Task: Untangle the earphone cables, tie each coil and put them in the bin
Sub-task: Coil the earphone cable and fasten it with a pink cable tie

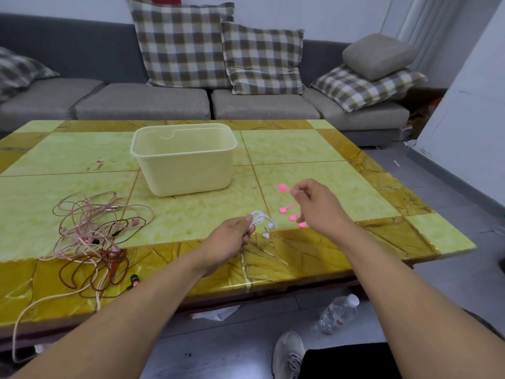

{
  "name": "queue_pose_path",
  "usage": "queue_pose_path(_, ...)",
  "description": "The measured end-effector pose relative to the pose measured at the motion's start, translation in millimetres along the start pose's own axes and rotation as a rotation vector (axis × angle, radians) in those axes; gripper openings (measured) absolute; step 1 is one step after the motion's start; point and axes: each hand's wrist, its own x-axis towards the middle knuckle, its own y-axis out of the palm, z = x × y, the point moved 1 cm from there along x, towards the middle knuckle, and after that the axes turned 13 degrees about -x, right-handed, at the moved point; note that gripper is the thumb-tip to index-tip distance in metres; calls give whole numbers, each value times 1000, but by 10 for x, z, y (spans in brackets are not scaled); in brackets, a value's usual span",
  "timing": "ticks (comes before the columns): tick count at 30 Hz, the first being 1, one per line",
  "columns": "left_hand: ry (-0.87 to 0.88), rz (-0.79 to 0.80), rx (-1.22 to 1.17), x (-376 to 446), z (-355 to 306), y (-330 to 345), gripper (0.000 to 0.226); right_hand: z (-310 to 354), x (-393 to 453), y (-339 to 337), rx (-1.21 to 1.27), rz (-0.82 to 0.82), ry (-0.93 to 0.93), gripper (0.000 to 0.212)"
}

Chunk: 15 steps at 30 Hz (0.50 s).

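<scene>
The left hand (237,236) has its grip closed around a white earphone coil (259,218), the earbuds dangling just past the fingers above the worktop (191,214). The right hand (314,206) pinches one pink cable tie (284,189) by its tail; three more pink ties (293,214) lie under that hand. The cream bin (183,160) stands beyond both grips, and a pink and brown tangle (93,233) lies well left of the left grip. The likely risk: loosening the left grip while wrapping lets the loops spring apart.
</scene>
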Motion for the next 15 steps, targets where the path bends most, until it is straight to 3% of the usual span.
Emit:
queue_pose_path(5,12,-77,-62,-64,-21,-25,39,526,-181,386,56,121,-12,13)
queue_pose_path(15,-47,-238,-405,-124,-54,-243,34,833,-214,756,-64,35,49,14)
